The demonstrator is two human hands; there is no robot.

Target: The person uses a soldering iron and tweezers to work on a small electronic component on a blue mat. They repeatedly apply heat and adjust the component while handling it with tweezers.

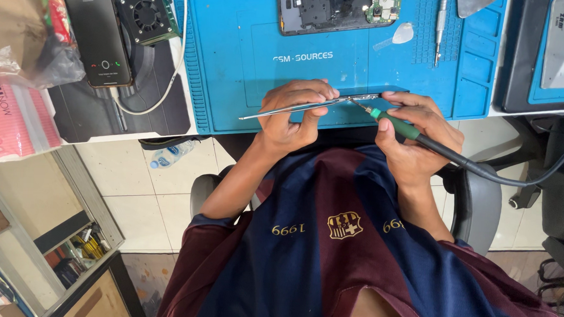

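My left hand [292, 113] grips a pair of long metal tweezers [310, 105] held level over the near edge of the blue work mat [235, 66]. My right hand [412, 136] holds a soldering iron [396, 124] with a green grip and black cable. Its tip meets the tweezers' right end by a small flat part between both hands; what the tweezers pinch is too small to tell. Farther back on the mat lies an opened phone [335, 10] with its boards exposed.
A black phone [96, 26] and a small fan unit [147, 15] lie at the left, with a white cable beside them. A screwdriver [440, 25] and a clear pick [402, 34] rest on the mat. A second mat sits at the right, and a chair and tiled floor are below.
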